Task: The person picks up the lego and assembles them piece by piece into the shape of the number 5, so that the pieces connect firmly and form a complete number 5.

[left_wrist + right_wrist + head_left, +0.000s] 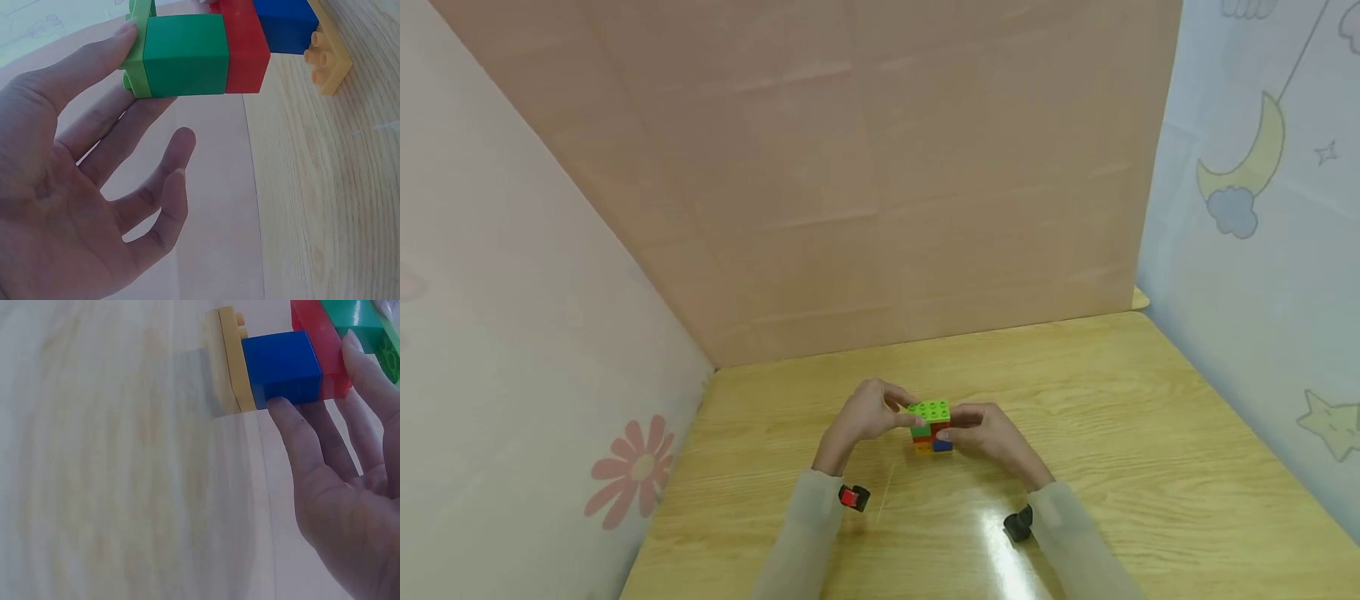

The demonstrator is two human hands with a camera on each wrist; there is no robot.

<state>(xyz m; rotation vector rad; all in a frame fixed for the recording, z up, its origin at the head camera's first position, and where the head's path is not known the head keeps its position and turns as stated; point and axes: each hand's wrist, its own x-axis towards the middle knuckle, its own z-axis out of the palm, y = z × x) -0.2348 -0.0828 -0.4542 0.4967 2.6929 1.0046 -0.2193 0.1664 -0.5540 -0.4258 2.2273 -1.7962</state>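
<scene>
A stack of toy building bricks stands upright between the hands. At its top is a light green studded brick (931,411), with a green brick (187,55) under it. Lower come a red brick (245,50), a blue brick (284,369) and a flat yellow brick (232,359) at the bottom. My left hand (867,412) pinches the light green brick between thumb and fingers, the other fingers loosely bent. From the other side, my right hand (995,432) grips the stack, thumb near the red brick and a fingertip against the blue one.
The bricks are over a wooden table (760,500). A tan paper-like panel (880,208) rises along its far edge. Patterned pale walls flank both sides, a flower (638,468) on the left one. Dark camera mounts (1018,525) sit at the wrists.
</scene>
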